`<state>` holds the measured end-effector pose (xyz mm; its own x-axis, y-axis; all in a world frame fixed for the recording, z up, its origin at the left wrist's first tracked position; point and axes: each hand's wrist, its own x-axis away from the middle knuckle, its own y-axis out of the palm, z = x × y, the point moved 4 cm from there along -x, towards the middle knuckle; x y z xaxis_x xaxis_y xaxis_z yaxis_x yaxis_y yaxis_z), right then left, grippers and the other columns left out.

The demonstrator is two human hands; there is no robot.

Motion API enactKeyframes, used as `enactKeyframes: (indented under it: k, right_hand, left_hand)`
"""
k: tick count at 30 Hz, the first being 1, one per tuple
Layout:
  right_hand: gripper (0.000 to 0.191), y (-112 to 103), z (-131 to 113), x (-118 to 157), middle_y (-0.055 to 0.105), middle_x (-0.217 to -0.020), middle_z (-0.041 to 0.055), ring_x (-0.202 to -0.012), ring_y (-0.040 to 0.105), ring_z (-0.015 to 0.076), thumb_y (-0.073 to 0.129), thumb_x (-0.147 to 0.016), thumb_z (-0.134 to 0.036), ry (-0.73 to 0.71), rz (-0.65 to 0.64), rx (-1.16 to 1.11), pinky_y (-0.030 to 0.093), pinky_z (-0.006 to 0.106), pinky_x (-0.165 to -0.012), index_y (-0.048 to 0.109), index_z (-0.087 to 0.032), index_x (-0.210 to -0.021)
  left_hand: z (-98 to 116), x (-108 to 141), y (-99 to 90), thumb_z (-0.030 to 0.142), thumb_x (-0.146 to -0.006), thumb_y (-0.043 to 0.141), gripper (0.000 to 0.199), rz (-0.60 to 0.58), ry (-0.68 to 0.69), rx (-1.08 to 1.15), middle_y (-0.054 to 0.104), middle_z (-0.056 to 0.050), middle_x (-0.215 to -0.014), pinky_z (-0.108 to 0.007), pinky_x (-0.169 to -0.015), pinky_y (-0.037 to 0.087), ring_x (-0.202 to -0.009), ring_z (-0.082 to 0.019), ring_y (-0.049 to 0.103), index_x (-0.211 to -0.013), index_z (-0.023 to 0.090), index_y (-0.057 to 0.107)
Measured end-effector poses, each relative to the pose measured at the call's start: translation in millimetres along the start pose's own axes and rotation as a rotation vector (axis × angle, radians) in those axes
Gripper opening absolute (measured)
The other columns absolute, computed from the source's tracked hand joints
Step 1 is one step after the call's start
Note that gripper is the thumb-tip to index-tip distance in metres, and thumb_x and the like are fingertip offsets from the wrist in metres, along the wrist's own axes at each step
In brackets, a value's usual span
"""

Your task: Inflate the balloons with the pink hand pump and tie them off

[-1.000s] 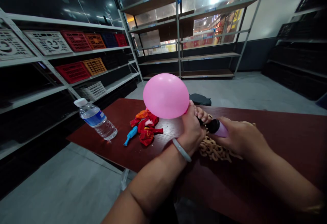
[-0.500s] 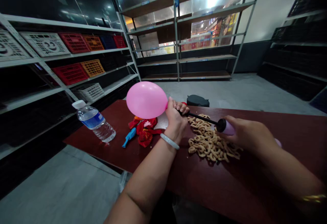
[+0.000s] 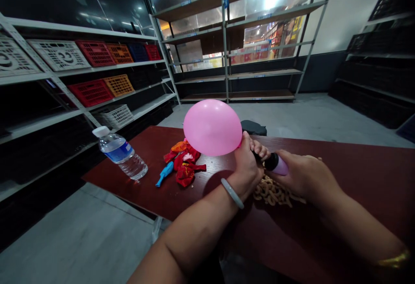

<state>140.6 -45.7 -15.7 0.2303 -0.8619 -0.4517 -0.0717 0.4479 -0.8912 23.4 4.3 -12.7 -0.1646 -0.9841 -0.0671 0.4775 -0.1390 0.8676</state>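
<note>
A pink balloon (image 3: 213, 127), round and inflated, hangs above the table with its neck at the fingers of my left hand (image 3: 251, 158). That hand is closed around the balloon's neck and the black end of a hand pump. My right hand (image 3: 306, 176) grips the pump's purple body (image 3: 281, 166), close against my left hand. Its black rod is not visible between them. Below both hands lies a pile of curled tan snacks (image 3: 275, 193), partly covered. Left of them rest limp red balloons (image 3: 185, 175) and a limp blue one (image 3: 164, 173).
A water bottle (image 3: 123, 154) stands at the left of the dark red table (image 3: 136, 193). Behind the table is a dark object (image 3: 253, 127), perhaps a seat. Shelves with coloured crates (image 3: 95, 53) line the left, and a metal rack (image 3: 224, 46) stands at the back.
My left hand and the balloon have moved right, toward my right hand. The pump's black rod has gone in, and the balloon looks larger.
</note>
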Motion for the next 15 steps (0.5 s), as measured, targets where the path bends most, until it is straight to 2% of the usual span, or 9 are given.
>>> enactKeyframes:
  k: [3,5,8,11,13,15]
  right_hand:
    - [0.052,0,0,-2,0.075,-0.079,0.0074,-0.069,0.070,0.0291,0.050,-0.084,-0.069,0.014,-0.036,-0.046,0.034,0.034,-0.055,0.065,-0.025,-0.106]
    - [0.055,1,6,-3,0.076,-0.082,0.0074,-0.071,0.071,0.0295,0.049,-0.084,-0.070,0.037,-0.065,-0.066,0.037,0.034,-0.056,0.066,-0.027,-0.113]
    - [0.060,5,22,-3,0.077,-0.088,0.0050,-0.072,0.071,0.0293,0.051,-0.079,-0.075,0.083,-0.123,-0.096,0.040,0.033,-0.056,0.064,-0.033,-0.120]
    - [0.057,7,38,-3,0.077,-0.091,0.0044,-0.075,0.071,0.0285,0.054,-0.079,-0.073,0.101,-0.166,-0.123,0.042,0.034,-0.057,0.065,-0.034,-0.118]
    - [0.053,6,43,-2,0.076,-0.091,0.0060,-0.076,0.071,0.0290,0.054,-0.080,-0.070,0.112,-0.174,-0.109,0.042,0.034,-0.058,0.066,-0.032,-0.115]
    - [0.053,6,45,-1,0.076,-0.088,0.0080,-0.074,0.071,0.0302,0.056,-0.080,-0.069,0.117,-0.177,-0.070,0.041,0.035,-0.057,0.067,-0.029,-0.114]
  left_hand:
    - [15,-6,0.1,0.049,-0.091,0.059,0.051,0.001,-0.006,-0.003,0.029,0.006,-0.046,-0.022,-0.043,0.023,-0.038,-0.006,0.029,-0.059,0.019,0.032]
    - [33,-13,-2.4,0.047,-0.092,0.057,0.051,0.007,0.016,0.013,0.027,0.007,-0.046,-0.022,-0.042,0.021,-0.037,-0.006,0.027,-0.058,0.019,0.031]
    - [66,-26,-9.9,0.041,-0.095,0.054,0.049,0.034,0.097,0.066,0.025,0.007,-0.046,-0.021,-0.041,0.018,-0.036,-0.006,0.025,-0.059,0.020,0.029]
    - [90,-33,-16.6,0.037,-0.096,0.052,0.046,0.070,0.182,0.080,0.024,0.008,-0.046,-0.022,-0.041,0.018,-0.036,-0.006,0.025,-0.061,0.020,0.027]
    - [93,-35,-18.0,0.037,-0.096,0.053,0.046,0.077,0.202,0.081,0.024,0.008,-0.046,-0.022,-0.041,0.019,-0.036,-0.006,0.025,-0.061,0.020,0.028]
    - [86,-33,-17.9,0.038,-0.096,0.052,0.046,0.081,0.199,0.088,0.024,0.008,-0.046,-0.022,-0.041,0.018,-0.036,-0.006,0.025,-0.061,0.020,0.028]
